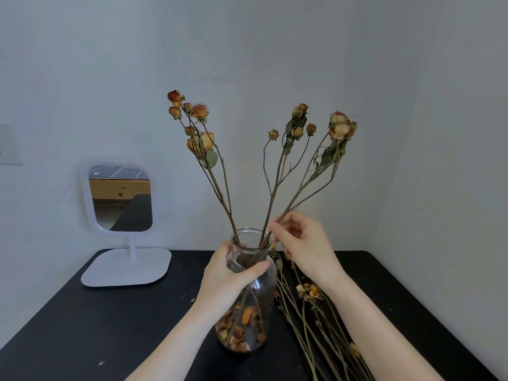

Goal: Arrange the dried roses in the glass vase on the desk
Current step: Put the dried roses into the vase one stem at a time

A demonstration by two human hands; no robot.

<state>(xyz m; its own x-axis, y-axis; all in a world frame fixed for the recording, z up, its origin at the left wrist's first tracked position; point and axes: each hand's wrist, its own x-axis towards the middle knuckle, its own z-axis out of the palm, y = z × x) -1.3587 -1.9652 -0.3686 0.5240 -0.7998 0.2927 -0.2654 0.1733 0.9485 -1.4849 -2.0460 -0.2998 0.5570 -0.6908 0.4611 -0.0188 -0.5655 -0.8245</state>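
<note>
Lower right of frame: loose dried rose stems (309, 291) lie flat on the black desk (110, 325). They run from just right of the vase base down to the bottom edge, with a few orange heads near the right forearm.

Lower centre: glass vase (265, 295) stands upright on the desk, with a layer of dried petals (242, 331) in its bottom.

Left hand (231, 273) grips the vase at shoulder height, thumb across the front of the glass and fingers wrapped round the far side.

Right hand (302, 243) is just right of the vase mouth. Thumb and fingertips pinch 1 rose stem (302, 188) close above the rim. That stem leans up and right to a pale rose cluster (341, 127).

3 groups stand in the vase, fanned out:
- left spray (199, 133), leaning left
- centre spray (297, 125), near upright
- the pinched one on the right

Mid left, further back: white table mirror (121, 199) on a flat base, well apart from the vase.

Behind: pale wall (275, 50), with a wall plate (9, 144) at the left edge.
</note>
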